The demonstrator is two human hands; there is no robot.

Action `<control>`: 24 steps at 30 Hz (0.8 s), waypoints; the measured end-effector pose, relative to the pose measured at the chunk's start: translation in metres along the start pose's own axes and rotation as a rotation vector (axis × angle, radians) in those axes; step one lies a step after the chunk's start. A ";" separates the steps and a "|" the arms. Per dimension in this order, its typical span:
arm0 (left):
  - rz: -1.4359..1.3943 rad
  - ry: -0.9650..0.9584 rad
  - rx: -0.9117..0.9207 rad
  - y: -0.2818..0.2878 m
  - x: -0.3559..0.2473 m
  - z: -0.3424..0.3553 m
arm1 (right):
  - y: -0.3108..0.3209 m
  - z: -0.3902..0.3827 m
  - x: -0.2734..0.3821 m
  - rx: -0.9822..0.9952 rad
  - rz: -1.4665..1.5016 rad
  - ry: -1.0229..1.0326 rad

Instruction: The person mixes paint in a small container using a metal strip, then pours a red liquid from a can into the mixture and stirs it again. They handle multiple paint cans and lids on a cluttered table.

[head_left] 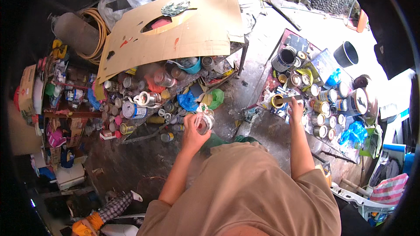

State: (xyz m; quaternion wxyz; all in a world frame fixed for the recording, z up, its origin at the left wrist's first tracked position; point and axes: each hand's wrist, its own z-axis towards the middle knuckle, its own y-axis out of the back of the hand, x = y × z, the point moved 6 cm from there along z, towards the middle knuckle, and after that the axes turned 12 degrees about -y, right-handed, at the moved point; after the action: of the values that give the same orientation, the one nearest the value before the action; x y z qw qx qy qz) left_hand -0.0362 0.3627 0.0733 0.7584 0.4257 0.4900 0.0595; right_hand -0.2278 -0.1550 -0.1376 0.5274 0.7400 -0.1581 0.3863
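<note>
Head view, looking straight down past my tan shirt [245,188]: my left hand [192,131] is curled around a small clear plastic cup [204,120], fingers wrapped about its wall, the cup held up in front of my chest above the dark, stained concrete floor [131,161]. Something reddish shows inside it, though I can't tell how full it is. My right hand [296,107] reaches out to the low board [284,39] crowded with paint cans and is closed around a thin stick or brush handle [286,99] whose far end sits at an open small can with a yellow rim [276,101] — the fingers pinch the handle, but the tool's tip is too small to make out. I judge the step in hand to be drawing paint from that can, with the cup waiting as the receiver; the cup is well apart from the can, so the next move calls for bringing the two together without dripping on the way, and keeping the cup level. Just beyond the yellow-rimmed can stand more small tins [321,105] packed closely, and a larger open can [284,59] with a dark interior. Farther left, a cluttered shelf [144,100] of cans and jars lies under a sheet of cardboard [175,30], with a black bucket [346,53] off to the far right.
</note>
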 end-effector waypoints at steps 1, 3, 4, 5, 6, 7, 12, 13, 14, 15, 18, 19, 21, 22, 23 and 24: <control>0.009 0.025 0.003 0.002 -0.001 -0.007 | -0.002 -0.018 0.013 -0.017 0.257 -0.201; 0.065 0.013 0.010 0.013 -0.012 -0.019 | 0.005 -0.068 0.066 -0.210 0.515 -0.288; 0.068 -0.018 0.029 0.010 -0.018 -0.016 | 0.006 -0.083 0.087 -0.076 0.456 -0.174; 0.071 -0.038 0.071 0.006 -0.025 -0.013 | 0.006 -0.098 0.108 0.056 0.392 -0.065; 0.073 -0.059 0.115 0.002 -0.031 -0.009 | 0.000 -0.119 0.145 0.350 0.245 0.045; 0.078 -0.084 0.157 0.000 -0.039 -0.005 | -0.007 -0.148 0.187 0.640 0.094 0.157; -0.003 -0.300 0.304 0.000 -0.073 0.003 | -0.031 -0.227 0.320 0.873 0.100 0.761; -0.013 -0.312 0.291 0.004 -0.073 0.001 | -0.044 -0.227 0.322 1.013 0.099 0.668; -0.022 -0.322 0.276 0.008 -0.073 -0.002 | -0.056 -0.229 0.322 1.151 0.094 0.571; -0.030 -0.332 0.261 0.013 -0.073 -0.005 | -0.059 -0.229 0.323 1.194 0.050 0.551; -0.012 -0.207 0.169 0.027 -0.062 -0.017 | -0.057 -0.233 0.320 1.332 -0.005 0.306; -0.002 -0.150 0.144 0.035 -0.057 -0.021 | -0.054 -0.230 0.322 1.306 -0.080 0.414; 0.015 -0.011 0.097 0.049 -0.035 -0.034 | -0.057 -0.225 0.316 1.259 -0.130 0.430; 0.014 0.062 0.072 0.050 -0.020 -0.045 | -0.057 -0.221 0.312 1.275 -0.127 0.370; -0.036 0.140 0.014 0.051 -0.001 -0.059 | -0.055 -0.225 0.321 1.289 -0.128 0.305; -0.086 0.216 -0.045 0.051 0.021 -0.076 | -0.052 -0.230 0.333 1.316 -0.083 0.236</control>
State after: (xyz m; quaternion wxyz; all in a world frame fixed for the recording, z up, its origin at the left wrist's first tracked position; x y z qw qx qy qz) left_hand -0.0686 0.4502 0.0824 0.7125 0.3780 0.5852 0.0834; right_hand -0.0710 0.1312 0.1074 -0.0055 0.8656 0.1978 0.4600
